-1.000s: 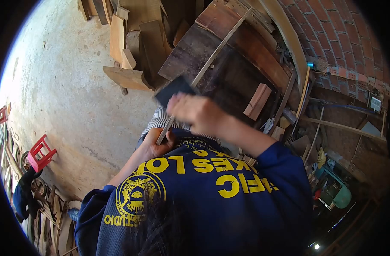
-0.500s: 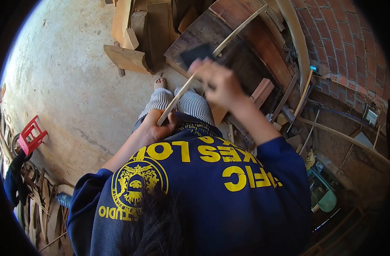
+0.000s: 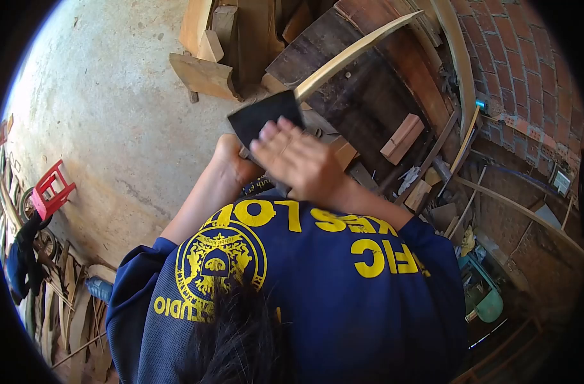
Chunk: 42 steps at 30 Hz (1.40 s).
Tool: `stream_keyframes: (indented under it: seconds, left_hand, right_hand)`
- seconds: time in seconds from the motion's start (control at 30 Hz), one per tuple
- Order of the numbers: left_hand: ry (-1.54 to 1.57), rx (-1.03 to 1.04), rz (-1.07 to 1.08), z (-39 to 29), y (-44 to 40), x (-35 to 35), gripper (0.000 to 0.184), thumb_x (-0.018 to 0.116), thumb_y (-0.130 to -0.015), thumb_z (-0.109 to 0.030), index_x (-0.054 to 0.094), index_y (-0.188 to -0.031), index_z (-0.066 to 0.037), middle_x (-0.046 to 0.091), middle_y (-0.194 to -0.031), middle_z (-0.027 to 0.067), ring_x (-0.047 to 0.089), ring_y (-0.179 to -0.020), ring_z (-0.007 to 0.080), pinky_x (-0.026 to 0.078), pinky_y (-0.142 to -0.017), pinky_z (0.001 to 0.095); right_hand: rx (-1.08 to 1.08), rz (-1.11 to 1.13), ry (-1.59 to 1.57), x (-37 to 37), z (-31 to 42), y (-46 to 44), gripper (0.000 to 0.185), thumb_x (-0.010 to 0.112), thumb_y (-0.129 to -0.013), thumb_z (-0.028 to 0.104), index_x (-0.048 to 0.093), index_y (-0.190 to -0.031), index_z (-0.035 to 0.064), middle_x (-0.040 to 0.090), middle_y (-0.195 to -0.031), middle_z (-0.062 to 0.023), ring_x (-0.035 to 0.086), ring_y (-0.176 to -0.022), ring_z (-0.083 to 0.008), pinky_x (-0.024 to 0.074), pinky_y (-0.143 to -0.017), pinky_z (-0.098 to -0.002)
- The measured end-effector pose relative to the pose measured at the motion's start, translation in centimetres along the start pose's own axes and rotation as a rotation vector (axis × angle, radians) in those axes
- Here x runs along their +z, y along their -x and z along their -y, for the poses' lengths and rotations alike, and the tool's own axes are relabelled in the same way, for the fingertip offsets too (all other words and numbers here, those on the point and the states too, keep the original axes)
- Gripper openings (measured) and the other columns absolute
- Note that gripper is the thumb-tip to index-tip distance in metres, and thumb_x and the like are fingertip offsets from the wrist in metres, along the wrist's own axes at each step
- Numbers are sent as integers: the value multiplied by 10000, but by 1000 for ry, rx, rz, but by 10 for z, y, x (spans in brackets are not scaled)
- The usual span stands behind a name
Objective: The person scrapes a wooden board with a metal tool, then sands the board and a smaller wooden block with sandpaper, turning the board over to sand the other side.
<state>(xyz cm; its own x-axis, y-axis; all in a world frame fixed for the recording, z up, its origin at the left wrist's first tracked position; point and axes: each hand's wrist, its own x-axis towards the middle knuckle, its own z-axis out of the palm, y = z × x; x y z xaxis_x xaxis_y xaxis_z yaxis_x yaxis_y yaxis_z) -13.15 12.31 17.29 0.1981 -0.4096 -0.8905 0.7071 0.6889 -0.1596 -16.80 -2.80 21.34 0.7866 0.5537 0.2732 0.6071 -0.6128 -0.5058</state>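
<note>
A long, pale wooden strip (image 3: 349, 56) runs from near my body up to the right, its far end over dark boards. My left hand (image 3: 236, 161) is closed around the near end, low in front of the shirt; its fingers are partly hidden. My right hand (image 3: 301, 157) presses a black sheet of sandpaper (image 3: 266, 117) over the strip, close to my left hand. The sheet and fingers cover that near stretch of wood.
Dark wooden boards (image 3: 343, 86) lie ahead to the right, with a reddish wood block (image 3: 402, 139) on them. Offcuts (image 3: 205, 75) stand on the concrete floor (image 3: 126, 102). A red plastic stool (image 3: 52, 190) is at left, a brick wall (image 3: 516, 70) at right.
My right hand has slid the black sandpaper along the strip toward my body and left hand. The strip's far end now shows its broader face, and the view has shifted slightly.
</note>
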Motion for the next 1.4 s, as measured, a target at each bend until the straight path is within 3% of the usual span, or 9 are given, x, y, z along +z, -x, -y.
stream_keyframes:
  seconds: [0.03, 0.1, 0.17, 0.3, 0.57, 0.77, 0.9, 1.13, 1.4]
  left_hand:
    - [-18, -180, 740, -12, -6, -4, 342, 304, -940, -201, 567, -1057, -16, 634, -1036, 168, 636, -900, 254, 554, -773, 401]
    - [-41, 52, 114, 5, -11, -11, 334, 302, -932, -171, 557, -1048, 10, 627, -955, 161, 628, -780, 229, 553, -639, 330]
    - [176, -290, 104, -7, -44, -45, 320, 298, -929, -151, 529, -1053, 33, 591, -828, 131, 580, -672, 196, 502, -533, 267]
    - [116, -212, -102, -3, -43, -35, 167, 355, -896, -54, 505, -883, 19, 517, -663, 76, 516, -532, 160, 436, -442, 242]
    - [-49, -22, -67, -21, -62, -47, 201, 382, -910, -87, 506, -996, 44, 582, -733, 107, 563, -565, 182, 449, -423, 226]
    - [29, -339, 125, -50, -69, -55, 352, 277, -933, -54, 380, -1245, 74, 557, -1029, 266, 611, -761, 280, 521, -533, 264]
    - [-160, 105, -157, -35, -63, -50, 403, 295, -933, -25, 309, -1336, -49, 456, -1180, 312, 552, -1013, 377, 489, -867, 504]
    - [-295, 395, -173, -67, -99, -104, 380, 333, -956, -67, 422, -1321, -121, 511, -1210, 190, 512, -1074, 346, 384, -986, 503]
    - [458, 470, -243, -54, -75, -96, 411, 244, -970, -100, 561, -1201, -223, 542, -1269, 105, 509, -1129, 347, 421, -915, 506]
  right_hand:
    - [-29, 29, -81, 7, 3, 2, 418, 551, -735, 15, 615, -1148, 18, 637, -1131, -158, 595, -1110, -253, 418, -1014, -433]
    - [-36, 25, -118, 3, -5, 0, 412, 549, -733, 5, 623, -1139, 23, 639, -1122, -159, 591, -1115, -259, 422, -1013, -416]
    - [86, -38, 81, -6, -37, 1, 438, 555, -709, -22, 630, -1135, 46, 633, -1143, -146, 590, -1112, -260, 422, -1016, -392]
    - [442, -275, 48, -22, -145, 25, 367, 572, -775, -16, 620, -1128, 72, 631, -1121, -145, 611, -1032, -306, 454, -976, -393]
    - [468, -340, -77, 9, -58, 33, 329, 587, -834, 9, 604, -1160, 44, 617, -1155, -157, 586, -1091, -302, 454, -972, -375]
    - [740, -472, -146, 22, -32, 77, 345, 591, -828, 34, 592, -1173, 37, 617, -1154, -166, 589, -1091, -299, 483, -931, -363]
    - [809, -556, -145, 8, -40, 96, 310, 592, -846, 13, 604, -1156, 7, 633, -1134, -170, 609, -1079, -271, 480, -902, -319]
    - [776, -647, -264, -13, -72, 104, 316, 611, -840, 33, 606, -1156, 33, 631, -1126, -175, 614, -1053, -292, 498, -871, -329]
    - [718, -602, -289, -53, -114, 134, 296, 607, -847, 24, 602, -1142, -6, 651, -1095, -163, 633, -1032, -255, 488, -870, -301]
